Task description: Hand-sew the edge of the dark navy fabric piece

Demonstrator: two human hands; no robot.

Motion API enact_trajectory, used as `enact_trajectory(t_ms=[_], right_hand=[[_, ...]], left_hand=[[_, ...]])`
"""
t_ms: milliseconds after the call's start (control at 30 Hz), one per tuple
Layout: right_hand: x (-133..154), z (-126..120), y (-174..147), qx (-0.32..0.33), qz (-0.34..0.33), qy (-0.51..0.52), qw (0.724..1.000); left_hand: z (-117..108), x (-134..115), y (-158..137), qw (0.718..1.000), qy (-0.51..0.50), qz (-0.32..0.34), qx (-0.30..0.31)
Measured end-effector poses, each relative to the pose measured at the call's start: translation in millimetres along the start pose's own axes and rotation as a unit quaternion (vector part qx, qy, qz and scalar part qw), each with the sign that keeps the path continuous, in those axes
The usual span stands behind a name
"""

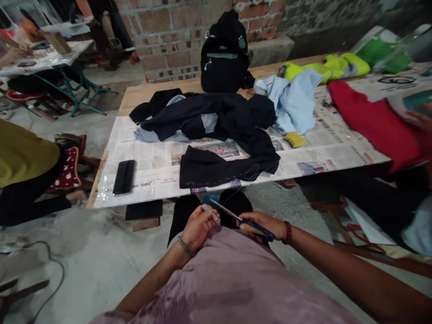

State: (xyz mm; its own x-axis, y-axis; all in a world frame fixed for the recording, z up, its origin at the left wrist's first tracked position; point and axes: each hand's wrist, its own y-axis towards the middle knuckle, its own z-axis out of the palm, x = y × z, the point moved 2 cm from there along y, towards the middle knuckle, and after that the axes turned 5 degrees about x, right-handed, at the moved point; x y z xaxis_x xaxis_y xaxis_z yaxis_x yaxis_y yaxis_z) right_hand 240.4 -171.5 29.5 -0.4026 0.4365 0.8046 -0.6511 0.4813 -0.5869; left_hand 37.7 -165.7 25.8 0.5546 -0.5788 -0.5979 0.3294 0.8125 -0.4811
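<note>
Above my lap, my left hand (197, 228) pinches a small pale grey-white piece (210, 212) between thumb and fingers; its kind I cannot make out. My right hand (265, 225) is closed round the dark blue handles of a pair of scissors (227, 209), whose metal blades point up and left toward the pale piece. Just beyond both hands, at the table's near edge, lies a dark garment (232, 164) with white stitch lines along its edge. A thin thread seems to hang from the garment near the scissors.
Newspaper covers the table (151, 157). On it are a black phone (124, 177), a black backpack (224, 58), light blue cloth (292, 96) and yellow-green cloth (332, 67). Another person at right handles red cloth (378, 121). Someone in a mustard top (25, 153) sits at left.
</note>
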Motion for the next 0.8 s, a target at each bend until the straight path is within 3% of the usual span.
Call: enact_trajectory(t_ms=[200, 300, 400, 500, 600, 700, 767, 800], right_hand=[[-7.3, -4.7, -0.9, -0.011, -0.003, -0.019, 1.000], [-5.6, -6.4, -2.6, -0.027, -0.019, -0.118, 0.992], [1.4, -7.5, -7.9, -0.046, -0.041, -0.249, 0.966], [9.8, -12.2, -17.3, -0.043, -0.027, -0.285, 0.957], [15.2, -21.7, -35.6, 0.006, -0.038, -0.215, 0.976], [11.1, -32.1, -64.6, 0.084, -0.085, -0.048, 0.992], [1.7, -42.6, -85.8, 0.063, -0.124, 0.039, 0.990], [-4.5, -50.5, -95.7, 0.009, -0.149, 0.061, 0.987]], left_hand=[[-4.1, -1.1, 1.8, 0.999, -0.011, 0.010, -0.032], [-6.7, -1.6, 3.2, 0.998, -0.015, 0.009, -0.053], [-8.2, -2.0, 5.3, 0.999, -0.019, 0.003, -0.051], [-9.9, -2.7, 9.0, 0.999, -0.015, -0.005, -0.050], [-10.6, -4.0, 13.8, 0.999, -0.004, -0.008, -0.051], [-9.0, -4.9, 17.5, 0.998, 0.004, -0.011, -0.055], [-7.2, -4.8, 19.2, 0.998, 0.008, -0.018, -0.061], [-6.2, -4.6, 20.1, 0.998, 0.010, -0.022, -0.064]])
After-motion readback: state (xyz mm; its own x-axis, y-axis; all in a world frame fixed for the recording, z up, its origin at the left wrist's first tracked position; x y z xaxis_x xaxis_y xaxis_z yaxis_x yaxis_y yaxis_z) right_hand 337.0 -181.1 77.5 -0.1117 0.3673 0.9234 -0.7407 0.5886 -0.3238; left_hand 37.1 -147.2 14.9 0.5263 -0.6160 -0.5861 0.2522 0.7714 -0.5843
